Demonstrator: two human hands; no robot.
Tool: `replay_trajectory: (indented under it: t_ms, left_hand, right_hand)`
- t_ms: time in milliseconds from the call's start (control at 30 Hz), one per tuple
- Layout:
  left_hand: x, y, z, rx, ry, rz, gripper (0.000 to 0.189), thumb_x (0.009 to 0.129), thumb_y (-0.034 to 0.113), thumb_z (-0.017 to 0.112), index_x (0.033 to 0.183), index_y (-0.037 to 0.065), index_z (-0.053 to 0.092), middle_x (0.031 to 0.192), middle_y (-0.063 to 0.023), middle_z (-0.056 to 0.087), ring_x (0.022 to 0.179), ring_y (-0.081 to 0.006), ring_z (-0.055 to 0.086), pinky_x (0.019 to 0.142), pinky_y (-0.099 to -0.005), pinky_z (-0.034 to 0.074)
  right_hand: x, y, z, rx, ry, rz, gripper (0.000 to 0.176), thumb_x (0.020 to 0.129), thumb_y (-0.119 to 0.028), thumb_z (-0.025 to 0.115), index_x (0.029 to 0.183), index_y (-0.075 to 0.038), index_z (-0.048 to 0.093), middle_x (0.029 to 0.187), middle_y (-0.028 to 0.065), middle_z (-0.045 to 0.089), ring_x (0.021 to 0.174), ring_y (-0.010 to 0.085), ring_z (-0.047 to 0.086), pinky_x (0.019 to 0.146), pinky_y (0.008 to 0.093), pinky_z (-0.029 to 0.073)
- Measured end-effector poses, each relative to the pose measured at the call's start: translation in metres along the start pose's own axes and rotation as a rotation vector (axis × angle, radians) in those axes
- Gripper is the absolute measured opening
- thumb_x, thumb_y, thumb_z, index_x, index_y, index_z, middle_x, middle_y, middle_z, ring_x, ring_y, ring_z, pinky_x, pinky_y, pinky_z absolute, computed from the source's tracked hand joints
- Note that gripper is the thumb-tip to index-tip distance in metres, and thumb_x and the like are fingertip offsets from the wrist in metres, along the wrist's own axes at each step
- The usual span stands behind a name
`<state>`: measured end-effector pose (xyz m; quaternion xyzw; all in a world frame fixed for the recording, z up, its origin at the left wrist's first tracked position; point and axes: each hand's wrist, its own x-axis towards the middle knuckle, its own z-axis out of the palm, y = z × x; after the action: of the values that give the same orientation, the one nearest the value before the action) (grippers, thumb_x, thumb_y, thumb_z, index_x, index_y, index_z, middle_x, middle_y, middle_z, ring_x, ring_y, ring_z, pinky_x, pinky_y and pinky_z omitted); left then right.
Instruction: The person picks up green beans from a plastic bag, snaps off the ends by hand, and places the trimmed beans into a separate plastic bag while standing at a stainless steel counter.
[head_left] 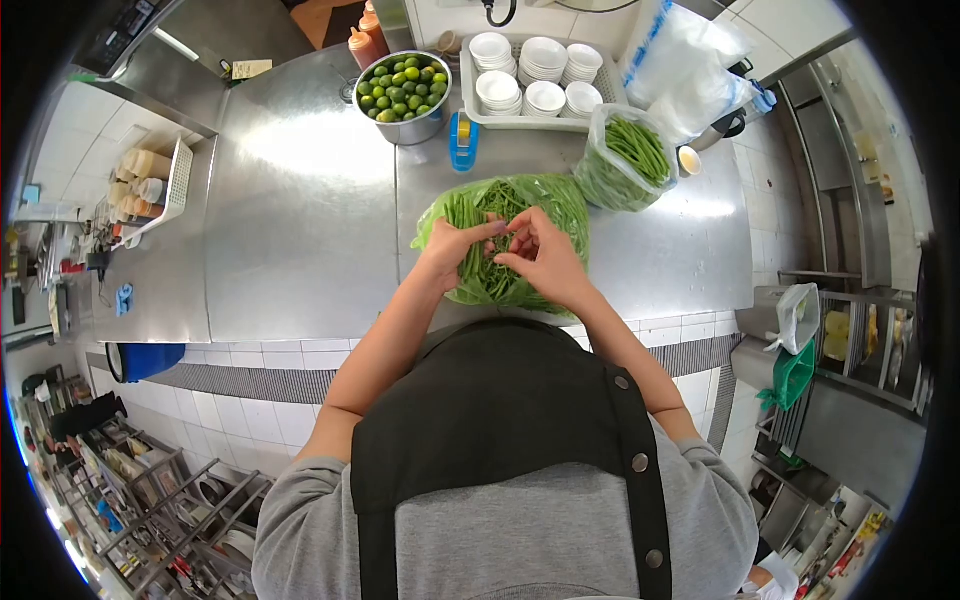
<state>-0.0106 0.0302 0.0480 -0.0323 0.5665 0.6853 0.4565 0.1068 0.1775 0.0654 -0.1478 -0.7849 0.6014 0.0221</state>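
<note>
Green beans (497, 287) lie in an opened clear plastic bag (565, 205) at the front edge of the steel counter. Over the bag's left part, my left hand (455, 248) is closed around a bunch of green beans (462, 212). Just right of it, my right hand (543, 256) has its fingers curled in a pinch beside the left fingertips; what it holds, if anything, is too small to make out. Behind and to the right stands a second plastic bag (607, 178) filled with upright green beans (637, 150).
The steel counter (300, 230) bears a metal pot (412, 130) of limes, a blue tape dispenser (463, 145) and a white tray (530, 122) of stacked white cups. Plastic bags (690, 70) lie at the back right. A small cup (689, 160) is near the filled bag.
</note>
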Motion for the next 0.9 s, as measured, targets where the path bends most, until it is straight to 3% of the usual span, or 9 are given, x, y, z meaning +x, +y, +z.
replay_trajectory:
  t_ms: [133,167,367,467,567,667,767,867,900]
  left_hand:
    - [-0.008,0.004,-0.005,0.183,0.003,0.096,0.023,0.08,0.0,0.081,0.097,0.001,0.066,0.083,-0.0052,0.07,0.064,-0.0125,0.062,0.058,-0.0281,0.052]
    - [-0.01,0.005,-0.005,0.215,-0.007,0.104,0.023,0.079,-0.001,0.081,0.096,0.001,0.067,0.083,-0.0051,0.07,0.064,-0.0125,0.062,0.058,-0.0283,0.052]
    - [-0.018,0.008,0.0,0.327,-0.046,0.122,0.023,0.076,-0.001,0.083,0.094,-0.001,0.069,0.08,-0.0052,0.069,0.064,-0.0127,0.062,0.059,-0.0286,0.051]
    - [-0.015,0.005,-0.001,0.296,-0.058,0.124,0.022,0.076,-0.001,0.082,0.094,-0.001,0.069,0.081,-0.0065,0.07,0.063,-0.0128,0.062,0.059,-0.0287,0.051]
    - [-0.012,0.005,-0.001,0.267,-0.055,0.119,0.022,0.077,-0.001,0.081,0.094,-0.002,0.068,0.084,-0.0084,0.071,0.064,-0.0131,0.062,0.059,-0.0286,0.051]
    - [-0.021,0.016,0.005,0.143,-0.086,0.133,0.021,0.08,0.0,0.079,0.097,-0.003,0.067,0.088,-0.0095,0.071,0.064,-0.0127,0.062,0.06,-0.0281,0.051]
    - [-0.022,0.024,0.0,-0.1,-0.077,0.127,0.023,0.087,0.004,0.075,0.106,0.0,0.064,0.093,-0.0079,0.07,0.065,-0.0095,0.062,0.06,-0.0265,0.052]
    - [-0.012,0.029,-0.013,-0.45,-0.078,0.088,0.026,0.092,0.008,0.072,0.115,0.004,0.06,0.095,-0.0044,0.067,0.066,-0.0059,0.061,0.061,-0.0238,0.053]
    - [-0.01,0.03,-0.016,-0.511,-0.082,0.089,0.028,0.093,0.009,0.071,0.117,0.005,0.059,0.095,-0.0033,0.066,0.066,-0.005,0.061,0.062,-0.0229,0.053]
  right_hand:
    - [0.017,0.013,-0.006,0.061,0.124,0.018,0.028,0.088,-0.02,0.077,0.103,-0.002,0.062,0.079,0.004,0.064,0.072,0.0125,0.059,0.067,0.0278,0.048]
    - [0.019,0.014,-0.008,-0.01,0.126,-0.023,0.019,0.096,-0.02,0.068,0.1,-0.002,0.065,0.082,0.0005,0.063,0.072,0.0076,0.056,0.066,0.024,0.046]
    - [0.029,0.017,-0.011,-0.068,0.086,-0.136,0.013,0.093,-0.013,0.069,0.095,-0.001,0.067,0.08,0.0018,0.063,0.072,0.0098,0.057,0.066,0.0261,0.046]
    - [0.034,0.021,-0.003,-0.218,0.189,-0.225,0.011,0.088,-0.009,0.07,0.089,0.001,0.065,0.078,0.0128,0.061,0.068,0.0243,0.058,0.064,0.0346,0.046]
    - [0.043,0.043,0.011,-0.344,0.347,-0.413,0.016,0.086,-0.01,0.071,0.081,0.002,0.062,0.077,0.0151,0.059,0.067,0.0313,0.056,0.063,0.0376,0.045]
    - [0.047,0.08,0.004,-0.404,0.246,-0.234,0.024,0.089,-0.017,0.07,0.078,0.001,0.059,0.08,0.0164,0.061,0.068,0.034,0.053,0.062,0.0381,0.045]
    - [0.039,0.042,0.0,-0.652,-0.048,0.226,0.032,0.095,-0.026,0.066,0.077,0.0,0.063,0.08,0.0133,0.063,0.068,0.0254,0.056,0.064,0.0346,0.045]
    - [0.033,0.058,-0.003,0.093,-0.119,0.25,0.037,0.1,-0.033,0.061,0.083,-0.001,0.067,0.08,0.0056,0.064,0.07,0.013,0.055,0.064,0.0293,0.045]
    - [0.03,0.052,-0.002,0.206,-0.127,0.159,0.035,0.099,-0.031,0.062,0.084,-0.001,0.067,0.08,0.0038,0.063,0.07,0.0113,0.055,0.065,0.0279,0.045]
